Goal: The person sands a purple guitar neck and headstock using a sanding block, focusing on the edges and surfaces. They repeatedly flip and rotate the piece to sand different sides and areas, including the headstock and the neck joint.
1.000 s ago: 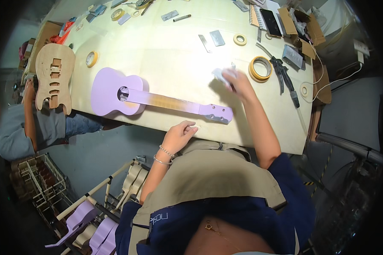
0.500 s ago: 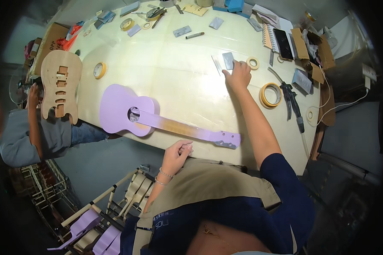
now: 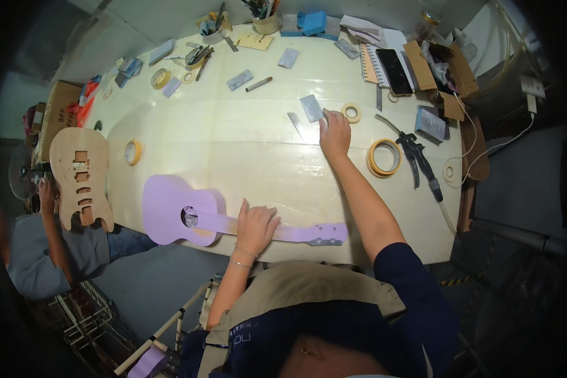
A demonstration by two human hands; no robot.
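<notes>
A small lilac guitar body with its neck, a ukulele (image 3: 160, 208), lies face up along the near table edge, headstock to the right. Over its neck rests my left hand (image 3: 256, 228), fingers spread. Farther out, my right hand (image 3: 335, 135) is on the table with its fingers bent down and drawn together; whatever they may hold is hidden. Its fingertips are at the lower right corner of a flat grey pad (image 3: 310, 108). A thin metal strip (image 3: 296, 125) lies left of that hand, and a small roll of masking tape (image 3: 351, 113) to its right.
A wide tape roll (image 3: 384, 158) and a black air gun (image 3: 420, 160) with a hose lie at right. A phone (image 3: 394, 71) and a cardboard box (image 3: 461, 69) stand beyond. At left, another person's hand (image 3: 46, 195) is by an unpainted guitar body (image 3: 80, 179).
My left hand has come from the near table edge onto the ukulele's neck, its fingers now spreading. My right hand stays by the grey pad, shifted slightly toward me. The whole view has shifted.
</notes>
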